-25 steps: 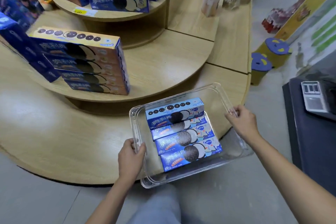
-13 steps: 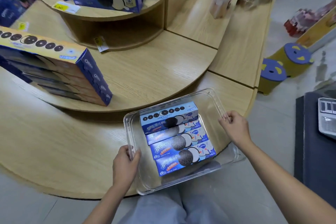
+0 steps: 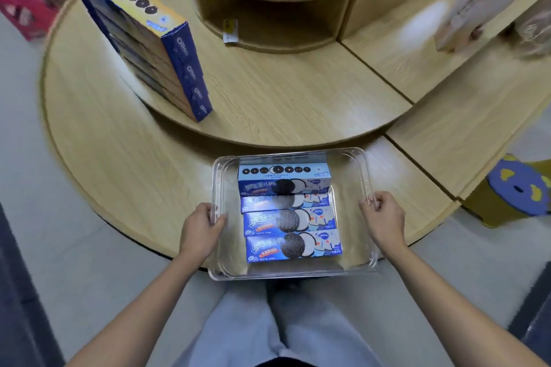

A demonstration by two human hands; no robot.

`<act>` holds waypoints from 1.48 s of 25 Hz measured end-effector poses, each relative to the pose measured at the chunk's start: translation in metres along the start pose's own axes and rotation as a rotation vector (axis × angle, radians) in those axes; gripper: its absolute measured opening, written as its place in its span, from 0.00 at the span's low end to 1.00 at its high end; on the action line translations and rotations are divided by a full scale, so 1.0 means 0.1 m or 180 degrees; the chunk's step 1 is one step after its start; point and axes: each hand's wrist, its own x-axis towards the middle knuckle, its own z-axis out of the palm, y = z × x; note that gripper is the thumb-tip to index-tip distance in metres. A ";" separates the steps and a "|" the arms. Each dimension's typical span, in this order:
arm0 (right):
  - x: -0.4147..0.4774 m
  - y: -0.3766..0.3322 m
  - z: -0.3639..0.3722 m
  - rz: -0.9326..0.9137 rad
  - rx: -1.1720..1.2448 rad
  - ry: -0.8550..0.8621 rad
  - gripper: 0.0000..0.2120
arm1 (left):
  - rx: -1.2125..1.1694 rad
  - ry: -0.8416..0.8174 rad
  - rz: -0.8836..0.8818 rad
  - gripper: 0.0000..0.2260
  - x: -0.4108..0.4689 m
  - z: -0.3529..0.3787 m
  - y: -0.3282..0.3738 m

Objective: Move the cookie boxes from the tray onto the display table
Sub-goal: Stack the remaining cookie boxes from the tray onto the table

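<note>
Hands are wrapped tight on the tray (image 3: pixel 362 170), left hand (image 3: pixel 201 229) and right hand (image 3: pixel 383 217) on opposite rims. It should be kept level and set fully on the bench (image 3: pixel 134 164) before any cookie boxes (image 3: pixel 289 217) are lifted out.

Single head-worn view, aimed forward and steeply down.
The tray (image 3: pixel 290 153) is seen close from above, both grips near frame centre, the bench (image 3: pixel 125 158) beyond them.

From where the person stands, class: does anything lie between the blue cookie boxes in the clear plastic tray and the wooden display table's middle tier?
Nothing visible does. The bare middle tier lies just beyond the clear plastic tray; stacked boxes sit left.
</note>
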 end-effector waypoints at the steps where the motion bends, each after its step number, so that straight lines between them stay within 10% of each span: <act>1: 0.02 0.01 0.00 -0.0003 -0.0003 -0.0036 0.10 | 0.0021 0.0036 -0.0020 0.13 -0.02 0.00 0.02; 14: 0.05 -0.07 0.04 0.0215 0.0096 -0.0134 0.10 | 0.0125 -0.0039 -0.0051 0.19 0.02 0.01 0.06; 19: -0.12 -0.21 0.05 -0.0578 -0.0032 0.0914 0.18 | 0.0400 0.0838 0.0815 0.24 -0.12 0.05 0.26; 25: -0.22 -0.17 0.57 0.0194 -0.0140 -0.1375 0.23 | -0.0066 -0.0776 -0.0177 0.25 -0.01 0.57 0.32; 37: -0.21 0.04 0.63 0.1080 -0.0446 -0.1702 0.28 | -0.0202 -0.1321 -0.0629 0.33 -0.11 0.69 0.09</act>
